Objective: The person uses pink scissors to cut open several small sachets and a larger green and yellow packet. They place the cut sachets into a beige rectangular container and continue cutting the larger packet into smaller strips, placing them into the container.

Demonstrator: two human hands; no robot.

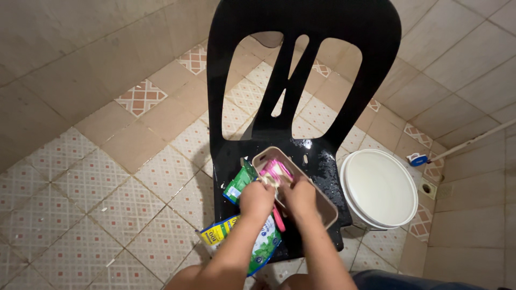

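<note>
- Sachets lie nearest me: a blue-and-green pouch [264, 244] overhangs the chair seat's front edge, and a yellow-ended packet [216, 232] sticks out past its front left corner.
- My left hand [256, 197] is curled, knuckles up, over the left rim of the beige basket [322, 207]; I cannot tell what its fingers have hold of underneath.
- My right hand [300, 195] is likewise half closed, touching the pink packet [276, 171] inside the basket; whether it truly pinches it I cannot tell.
- That pink packet sits in the basket's far end, just beyond both hands. I judge it light, soft and crinkly, likely slick if wet, so I would pinch it by a sealed edge rather than squeeze the middle.
- The basket looks stiff, light plastic; its rim is the sound place to take hold.
- A green sachet [240, 181] leans beside the basket's left wall.
- The black chair [328, 161] seat shows water drops towards its back edge, so things may slide.
- Right of the chair stands a white lidded bucket [379, 188] on the tiled floor [80, 177].
</note>
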